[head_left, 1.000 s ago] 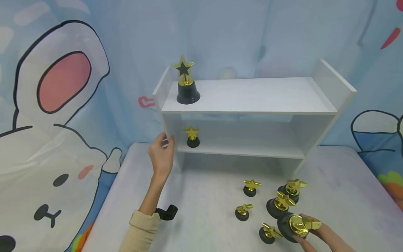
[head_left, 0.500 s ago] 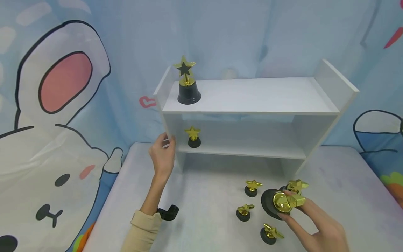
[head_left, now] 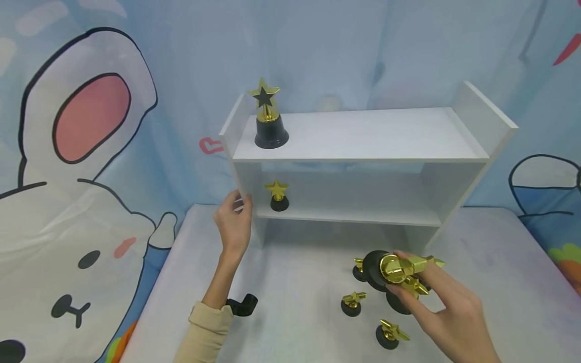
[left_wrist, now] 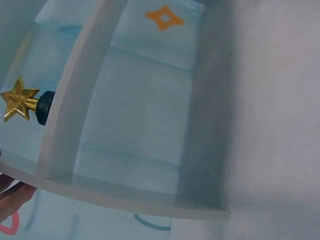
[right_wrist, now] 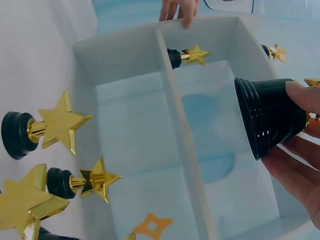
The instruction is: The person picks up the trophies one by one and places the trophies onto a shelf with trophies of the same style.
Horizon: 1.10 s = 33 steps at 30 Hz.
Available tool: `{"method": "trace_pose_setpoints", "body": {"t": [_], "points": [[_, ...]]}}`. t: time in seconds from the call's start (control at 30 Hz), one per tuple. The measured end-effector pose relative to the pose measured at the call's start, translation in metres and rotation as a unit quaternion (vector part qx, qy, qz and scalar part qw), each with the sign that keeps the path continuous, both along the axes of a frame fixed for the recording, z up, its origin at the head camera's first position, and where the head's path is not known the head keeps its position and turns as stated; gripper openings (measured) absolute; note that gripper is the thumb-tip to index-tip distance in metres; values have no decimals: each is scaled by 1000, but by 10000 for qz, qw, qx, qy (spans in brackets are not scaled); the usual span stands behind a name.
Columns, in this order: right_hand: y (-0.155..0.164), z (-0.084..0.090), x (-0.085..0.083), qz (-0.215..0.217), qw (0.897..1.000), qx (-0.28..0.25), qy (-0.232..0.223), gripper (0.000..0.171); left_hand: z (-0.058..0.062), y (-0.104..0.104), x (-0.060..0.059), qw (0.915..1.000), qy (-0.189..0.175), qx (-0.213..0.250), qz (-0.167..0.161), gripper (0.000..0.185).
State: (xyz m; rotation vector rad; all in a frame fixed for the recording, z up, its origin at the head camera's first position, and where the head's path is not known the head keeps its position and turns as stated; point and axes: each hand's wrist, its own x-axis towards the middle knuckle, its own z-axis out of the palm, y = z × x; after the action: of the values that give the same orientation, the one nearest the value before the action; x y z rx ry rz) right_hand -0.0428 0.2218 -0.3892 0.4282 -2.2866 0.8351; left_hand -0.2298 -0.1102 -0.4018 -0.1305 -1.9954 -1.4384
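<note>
My right hand (head_left: 454, 307) grips a large trophy (head_left: 374, 272) with a black base and gold star, raised over the table; the right wrist view shows the black base (right_wrist: 270, 112) tilted sideways between thumb and fingers. At the white shelf unit (head_left: 363, 133), my left hand (head_left: 233, 222) holds the front edge of the left side panel. A large star trophy (head_left: 271, 132) stands at the left of the top board. Below it, a small star trophy (head_left: 279, 203) stands on the middle board.
On the table stand small star trophies (head_left: 351, 306), one nearer the front (head_left: 387, 337). A larger trophy (head_left: 399, 302) is partly hidden under the held one, as is a small trophy (head_left: 358, 273). A printed curtain (head_left: 327, 55) hangs behind the shelf unit.
My right hand has lifted the large trophy from the front right of the table and carried it up and leftward towards the shelf unit. The left hand has stayed on the side panel.
</note>
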Motion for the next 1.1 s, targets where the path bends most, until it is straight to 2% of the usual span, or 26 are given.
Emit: {"method": "trace_pose_setpoints", "body": {"t": [0.23, 0.43, 0.7, 1.1], "points": [[-4, 10, -8, 169, 9998, -53, 28, 61, -2, 0, -1, 9999, 78, -54, 59, 20], [-11, 23, -18, 245, 9995, 32, 177, 67, -2, 2, -3, 9998, 67, -158, 27, 19], [-19, 36, -31, 422, 9981, 36, 436, 66, -2, 2, -2, 9996, 4, -283, 62, 19], [-27, 60, -53, 804, 9897, -151, 1176, 58, 0, 0, -1, 9993, -44, -364, 33, 18]]}}
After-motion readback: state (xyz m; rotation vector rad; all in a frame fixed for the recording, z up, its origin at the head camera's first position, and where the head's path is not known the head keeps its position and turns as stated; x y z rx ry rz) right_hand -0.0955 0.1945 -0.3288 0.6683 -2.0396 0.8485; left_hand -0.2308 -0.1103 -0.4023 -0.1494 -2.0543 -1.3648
